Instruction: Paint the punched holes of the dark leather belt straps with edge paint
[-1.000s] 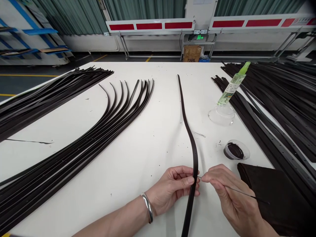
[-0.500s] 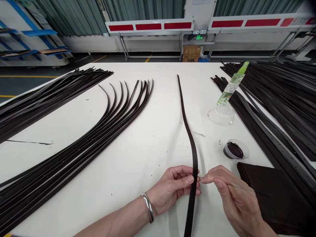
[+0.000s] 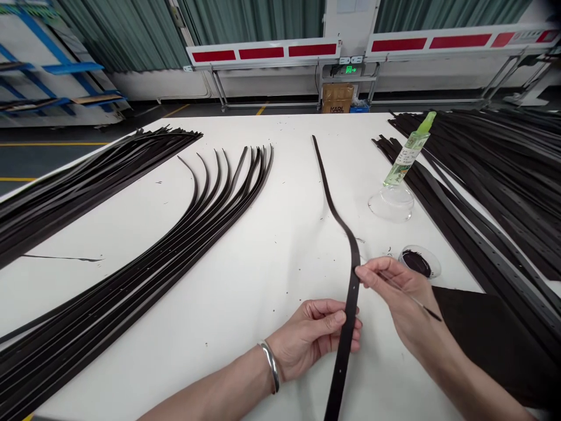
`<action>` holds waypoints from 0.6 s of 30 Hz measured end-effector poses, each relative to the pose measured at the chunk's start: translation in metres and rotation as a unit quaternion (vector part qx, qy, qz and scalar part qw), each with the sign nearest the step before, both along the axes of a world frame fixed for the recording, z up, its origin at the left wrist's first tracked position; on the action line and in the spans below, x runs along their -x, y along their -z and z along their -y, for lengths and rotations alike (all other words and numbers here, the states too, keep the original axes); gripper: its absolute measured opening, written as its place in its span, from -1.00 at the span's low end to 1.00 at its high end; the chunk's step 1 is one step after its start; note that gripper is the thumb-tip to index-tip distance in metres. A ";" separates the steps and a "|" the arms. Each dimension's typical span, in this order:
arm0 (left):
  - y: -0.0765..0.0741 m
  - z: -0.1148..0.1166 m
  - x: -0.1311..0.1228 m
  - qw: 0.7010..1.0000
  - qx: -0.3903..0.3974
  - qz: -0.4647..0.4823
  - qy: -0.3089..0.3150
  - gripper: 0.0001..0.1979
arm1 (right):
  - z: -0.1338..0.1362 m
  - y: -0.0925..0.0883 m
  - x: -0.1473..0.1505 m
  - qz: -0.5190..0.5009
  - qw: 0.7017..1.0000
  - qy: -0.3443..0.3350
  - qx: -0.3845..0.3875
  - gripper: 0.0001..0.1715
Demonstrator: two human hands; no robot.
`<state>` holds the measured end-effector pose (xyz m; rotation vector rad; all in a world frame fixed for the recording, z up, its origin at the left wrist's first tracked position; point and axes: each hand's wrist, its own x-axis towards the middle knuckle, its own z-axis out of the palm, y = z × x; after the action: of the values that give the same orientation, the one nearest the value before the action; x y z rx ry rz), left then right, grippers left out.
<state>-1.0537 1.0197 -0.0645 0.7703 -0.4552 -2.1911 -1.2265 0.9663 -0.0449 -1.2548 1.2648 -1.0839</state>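
A long dark leather strap (image 3: pixel 348 333) with small punched holes runs from the lower edge up the middle of the table. My left hand (image 3: pixel 313 333), a silver bangle on its wrist, pinches the strap between thumb and fingers. Farther up, my right hand (image 3: pixel 397 289) has its fingertips against the strap's right edge. A thin pale rod (image 3: pixel 407 293) with a dark end lies through the right hand's closed fingers. Beyond that hand stands a small clear cup (image 3: pixel 432 264) of dark liquid, partly covered by it.
Several dark straps (image 3: pixel 175 251) fan out on the white table (image 3: pixel 280 222) at left, with another pile (image 3: pixel 109 169) behind. More straps (image 3: pixel 495 181) lie at right. A green spray bottle (image 3: pixel 409 155), a clear lid (image 3: pixel 392 203) and a folded dark cloth (image 3: pixel 477 327) are also there.
My right hand has moved up and away along the strap, its rod now showing a dark end. My left hand keeps its pinch; the strap bends more to the right.
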 end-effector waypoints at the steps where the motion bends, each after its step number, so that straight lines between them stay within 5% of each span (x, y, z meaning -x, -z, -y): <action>1: 0.000 -0.001 0.000 1.000 -0.004 0.001 0.005 -0.80 | 0.005 -0.001 0.001 0.003 1.000 0.008 0.004 -0.68; 6: -0.001 -0.002 -0.001 1.000 -0.013 0.016 -0.005 -0.80 | 0.010 -0.012 0.011 -0.034 0.999 -0.010 0.004 -0.68; 11: -0.002 0.001 -0.002 0.998 -0.028 0.036 -0.038 -0.85 | 0.004 -0.019 0.055 -0.086 0.993 0.060 0.058 -0.55; 14: -0.005 0.001 -0.001 0.995 -0.045 0.074 -0.049 -0.85 | 0.013 -0.021 0.086 -0.190 0.968 0.112 0.119 -0.60; 18: -0.007 0.003 0.000 0.991 -0.068 0.101 -0.050 -0.85 | 0.028 -0.017 0.105 -0.344 0.915 0.081 0.194 -0.57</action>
<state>-1.0533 1.0167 -0.0573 1.0724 -0.3595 -2.0761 -1.3319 0.9381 -0.0278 -1.9764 1.7521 -1.0784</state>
